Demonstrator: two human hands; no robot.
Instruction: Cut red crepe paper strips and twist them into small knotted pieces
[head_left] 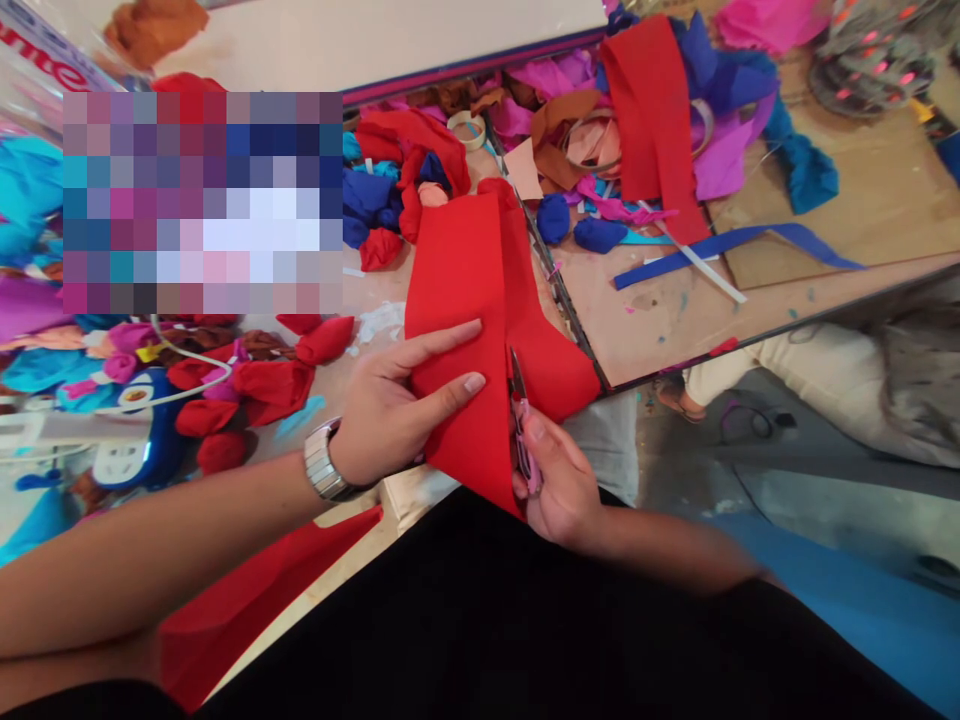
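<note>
A wide red sheet [459, 290], apparently crepe paper, lies over the table's near edge and hangs toward my lap. My left hand [397, 410], with a metal watch at the wrist, rests flat on it, thumb and index finger spread; its other fingers are mostly hidden. Pink-handled scissors [529, 465] are in my right hand [564, 475], fingers closed round the handles. Their blades point away from me along the sheet's right edge, where a second red layer [551, 360] spreads out. Part of the blades is hidden by the red material.
Bunched coloured pieces [255, 390] surround a blue-and-white device [139, 430] with a cable on the left. Behind are a tape roll [466, 130], a red strip [652, 110] and a blue strip [720, 245]. Another person's leg [840, 370] shows at right. A blurred block covers the upper left.
</note>
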